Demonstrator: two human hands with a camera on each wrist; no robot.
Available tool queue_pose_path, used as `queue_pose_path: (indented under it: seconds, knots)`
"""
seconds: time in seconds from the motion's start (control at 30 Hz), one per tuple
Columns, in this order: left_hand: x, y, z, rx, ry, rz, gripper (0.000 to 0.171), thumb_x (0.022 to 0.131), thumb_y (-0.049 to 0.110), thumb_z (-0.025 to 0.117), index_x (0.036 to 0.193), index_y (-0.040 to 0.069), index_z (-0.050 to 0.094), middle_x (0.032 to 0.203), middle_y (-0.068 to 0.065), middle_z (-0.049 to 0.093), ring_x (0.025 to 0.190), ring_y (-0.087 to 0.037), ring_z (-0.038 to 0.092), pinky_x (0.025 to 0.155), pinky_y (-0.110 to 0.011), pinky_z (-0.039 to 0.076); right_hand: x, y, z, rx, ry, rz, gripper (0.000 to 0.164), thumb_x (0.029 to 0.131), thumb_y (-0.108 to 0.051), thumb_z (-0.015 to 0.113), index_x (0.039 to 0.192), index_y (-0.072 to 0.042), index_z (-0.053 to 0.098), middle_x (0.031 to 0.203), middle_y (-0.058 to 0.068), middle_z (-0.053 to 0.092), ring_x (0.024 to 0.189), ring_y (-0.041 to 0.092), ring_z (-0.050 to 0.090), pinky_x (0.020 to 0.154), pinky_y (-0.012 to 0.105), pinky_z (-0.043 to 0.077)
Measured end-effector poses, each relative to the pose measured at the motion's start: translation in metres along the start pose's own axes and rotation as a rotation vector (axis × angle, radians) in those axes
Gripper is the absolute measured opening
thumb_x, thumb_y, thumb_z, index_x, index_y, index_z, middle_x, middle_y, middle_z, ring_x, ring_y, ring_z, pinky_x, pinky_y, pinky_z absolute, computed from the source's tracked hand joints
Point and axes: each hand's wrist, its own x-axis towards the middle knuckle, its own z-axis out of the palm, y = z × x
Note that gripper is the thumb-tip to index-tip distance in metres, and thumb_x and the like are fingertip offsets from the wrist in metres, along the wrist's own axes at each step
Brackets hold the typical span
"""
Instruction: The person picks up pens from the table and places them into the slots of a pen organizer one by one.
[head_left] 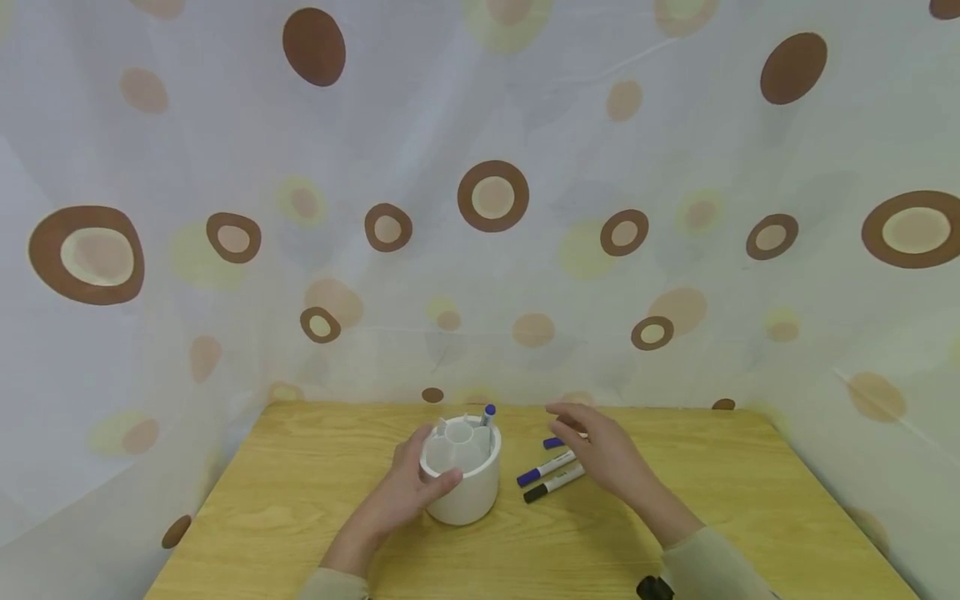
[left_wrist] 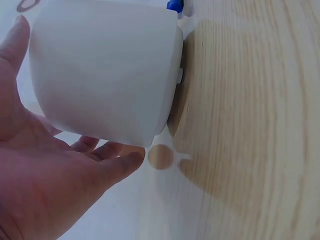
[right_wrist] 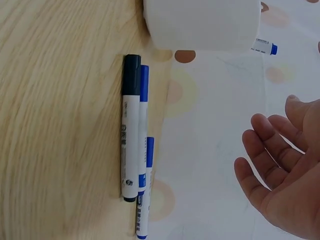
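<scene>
My left hand [head_left: 401, 498] holds a white round pen holder [head_left: 463, 498] at its left side, thumb across the front and fingers behind. Inside the holder are several compartments; a marker with a blue end [head_left: 489, 413] stands in the right one. Over the table to the right hovers my right hand [head_left: 609, 454], its fingers loosely bent around nothing. Below and beside it lie a black-capped marker [right_wrist: 130, 135], a blue-capped marker [head_left: 542, 471] and another blue-capped marker [right_wrist: 143, 215], side by side. In the head view the right hand partly covers these three.
A wooden table [head_left: 300, 492] carries everything. Behind it and at both sides hangs a pale curtain [head_left: 420, 108] with brown and yellow round spots. A small black object [head_left: 654, 588] shows by the right sleeve at the bottom edge.
</scene>
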Motion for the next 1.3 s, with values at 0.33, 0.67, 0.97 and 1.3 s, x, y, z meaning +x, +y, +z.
queue_pose_path:
  seconds: [0.33, 0.67, 0.97, 1.3]
  knots:
    - [0.001, 0.004, 0.003, 0.031, 0.065, 0.072, 0.104, 0.102, 0.041, 0.081, 0.175, 0.004, 0.016, 0.177, -0.031, 0.019, 0.159, -0.056, 0.028, 0.126, -0.075, 0.024, -0.008, 0.017, -0.006, -0.021, -0.001, 0.025, 0.04, 0.117, -0.031, 0.06, 0.151, -0.011, 0.067, 0.143, 0.012, 0.071, 0.132, 0.04, 0.066, 0.106, 0.062, 0.056]
    - [0.004, 0.002, 0.004, 0.083, 0.084, 0.11, 0.099, 0.102, 0.042, 0.08, 0.174, 0.004, 0.024, 0.176, -0.027, 0.029, 0.159, -0.053, 0.031, 0.126, -0.073, 0.026, -0.011, 0.033, -0.01, -0.097, -0.009, 0.042, 0.039, 0.116, -0.028, 0.062, 0.148, -0.007, 0.067, 0.141, 0.016, 0.071, 0.133, 0.044, 0.065, 0.107, 0.065, 0.054]
    - [0.005, 0.002, 0.006, 0.125, 0.09, 0.123, 0.089, 0.105, 0.045, 0.077, 0.17, 0.003, 0.033, 0.172, -0.027, 0.037, 0.155, -0.053, 0.04, 0.123, -0.073, 0.032, -0.019, 0.054, -0.015, -0.12, -0.029, 0.077, 0.039, 0.115, -0.026, 0.064, 0.145, -0.003, 0.069, 0.135, 0.016, 0.073, 0.129, 0.046, 0.066, 0.105, 0.065, 0.055]
    - [0.0, 0.008, 0.001, 0.217, 0.154, 0.146, 0.084, 0.103, 0.045, 0.08, 0.167, 0.006, 0.042, 0.162, -0.025, 0.047, 0.144, -0.048, 0.052, 0.118, -0.071, 0.042, -0.023, 0.068, -0.023, -0.137, -0.05, 0.115, 0.04, 0.115, -0.028, 0.064, 0.146, -0.004, 0.069, 0.135, 0.016, 0.073, 0.126, 0.044, 0.067, 0.1, 0.063, 0.058]
